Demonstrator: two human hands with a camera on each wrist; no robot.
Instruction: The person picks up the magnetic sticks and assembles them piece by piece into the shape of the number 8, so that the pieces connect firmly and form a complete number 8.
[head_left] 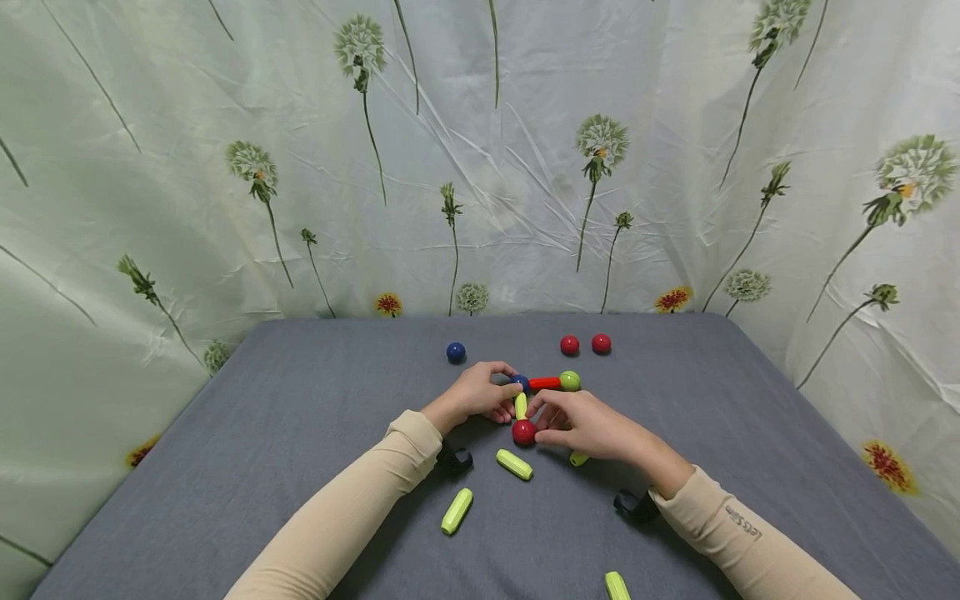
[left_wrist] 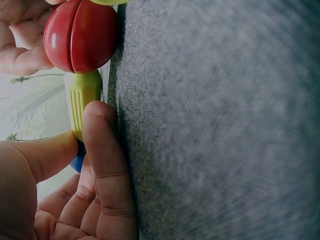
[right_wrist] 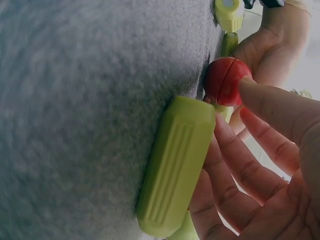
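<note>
A joined piece of balls and rods lies on the grey tabletop in the head view. In it a blue ball (head_left: 520, 382) links to a red rod (head_left: 544, 383) with a green ball (head_left: 570, 381) at its far end. A yellow-green rod (head_left: 521, 406) runs from the blue ball toward the near side and meets a red ball (head_left: 523, 432). My left hand (head_left: 474, 392) holds the blue ball between thumb and fingers, one fingertip lying beside the yellow-green rod in the left wrist view. With thumb and fingers, my right hand (head_left: 583, 423) grips the red ball.
A loose blue ball (head_left: 456, 352) and two red balls (head_left: 570, 345) sit toward the back. Several yellow-green rods (head_left: 514, 464) lie on the near side, one partly under my right hand. A flower-print curtain (head_left: 480, 167) hangs behind the table (head_left: 337, 367).
</note>
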